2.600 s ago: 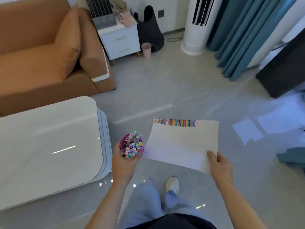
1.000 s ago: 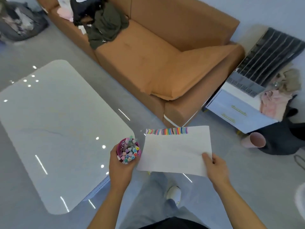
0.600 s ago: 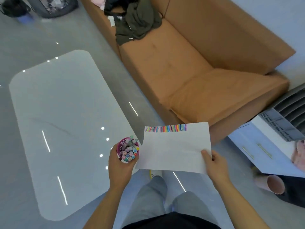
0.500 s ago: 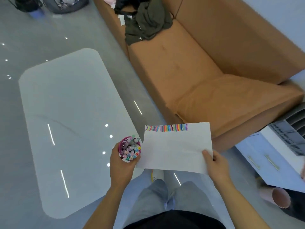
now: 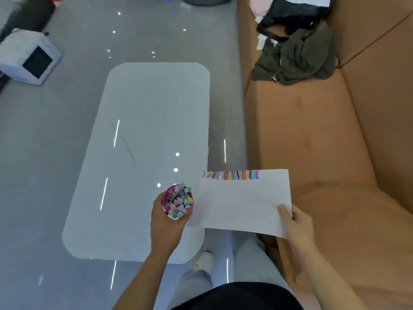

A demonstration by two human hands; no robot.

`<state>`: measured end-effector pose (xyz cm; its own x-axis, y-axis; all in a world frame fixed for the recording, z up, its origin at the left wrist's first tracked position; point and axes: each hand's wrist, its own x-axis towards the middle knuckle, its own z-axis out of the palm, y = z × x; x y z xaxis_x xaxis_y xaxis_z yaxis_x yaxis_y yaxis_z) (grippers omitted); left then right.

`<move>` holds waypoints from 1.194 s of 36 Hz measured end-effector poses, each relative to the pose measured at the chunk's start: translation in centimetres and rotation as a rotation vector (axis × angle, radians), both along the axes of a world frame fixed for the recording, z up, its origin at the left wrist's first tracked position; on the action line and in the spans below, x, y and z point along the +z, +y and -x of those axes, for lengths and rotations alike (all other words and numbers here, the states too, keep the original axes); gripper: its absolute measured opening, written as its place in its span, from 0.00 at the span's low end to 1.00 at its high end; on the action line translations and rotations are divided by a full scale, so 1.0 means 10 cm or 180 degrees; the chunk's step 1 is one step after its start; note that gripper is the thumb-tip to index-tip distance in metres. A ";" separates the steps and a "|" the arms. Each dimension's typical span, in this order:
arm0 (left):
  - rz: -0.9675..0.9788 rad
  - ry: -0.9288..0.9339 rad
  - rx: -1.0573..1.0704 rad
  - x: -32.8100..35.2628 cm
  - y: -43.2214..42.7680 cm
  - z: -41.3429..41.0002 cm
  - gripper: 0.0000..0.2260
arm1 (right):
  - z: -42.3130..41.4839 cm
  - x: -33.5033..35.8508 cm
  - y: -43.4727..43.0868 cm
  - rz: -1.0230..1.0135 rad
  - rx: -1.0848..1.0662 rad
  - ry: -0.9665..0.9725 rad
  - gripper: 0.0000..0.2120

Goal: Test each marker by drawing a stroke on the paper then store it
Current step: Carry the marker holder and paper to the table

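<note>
The left hand [image 5: 166, 229] grips a pink cup [image 5: 178, 201] packed with capped markers [image 5: 180, 205], held above the white table [image 5: 143, 139]. At the cup's three o'clock, the right hand [image 5: 295, 224] pinches the paper [image 5: 242, 204] by its near right corner; coloured strokes [image 5: 231, 175] line its twelve-o'clock edge, the orange sofa [image 5: 317, 142] beyond.

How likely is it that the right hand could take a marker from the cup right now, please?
Probably not yet: the right hand pinches the paper, so it is occupied. The markers stand uncovered in the cup that the left hand grips.
</note>
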<state>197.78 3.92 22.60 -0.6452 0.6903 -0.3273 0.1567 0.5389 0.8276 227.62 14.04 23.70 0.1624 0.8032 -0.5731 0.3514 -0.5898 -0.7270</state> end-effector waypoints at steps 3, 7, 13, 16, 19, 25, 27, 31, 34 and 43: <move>0.0082 0.0005 0.0384 -0.01 0.15 -0.07 0.32 | 0.09 0.02 0.49 -0.0013 0.0440 0.0009 0.09; 0.0160 -0.0065 0.0924 0.01 0.31 -0.20 0.33 | 0.20 -0.02 1.05 0.0047 0.0875 0.0021 0.11; 0.0198 -0.0181 0.1628 0.02 0.41 -0.28 0.34 | 0.57 0.00 1.57 0.0021 0.1419 0.0033 0.09; 0.0181 -0.0225 0.1891 0.01 0.40 -0.23 0.34 | 0.81 -0.02 1.71 0.0021 0.1709 0.0059 0.08; 0.0207 -0.0238 0.2097 -0.03 0.37 -0.14 0.33 | 1.05 -0.06 1.80 0.0049 0.1885 0.0029 0.08; 0.0265 -0.0243 0.2311 -0.10 0.35 0.09 0.31 | 1.53 -0.15 1.94 0.0045 0.2240 -0.0139 0.09; 0.0235 -0.0224 0.2346 -0.13 0.36 0.17 0.31 | 1.68 -0.19 1.99 -0.0003 0.2353 -0.0170 0.10; 0.0230 -0.0221 0.2526 -0.12 0.42 0.28 0.31 | 1.92 -0.29 2.12 0.0033 0.2492 -0.0165 0.12; 0.0237 -0.0204 0.2771 -0.16 0.47 0.32 0.32 | 2.07 -0.39 2.29 0.0073 0.2662 -0.0246 0.11; 0.0364 -0.0225 0.3698 -0.36 1.04 0.27 0.34 | 2.77 -0.72 3.10 0.0205 0.3521 -0.0306 0.12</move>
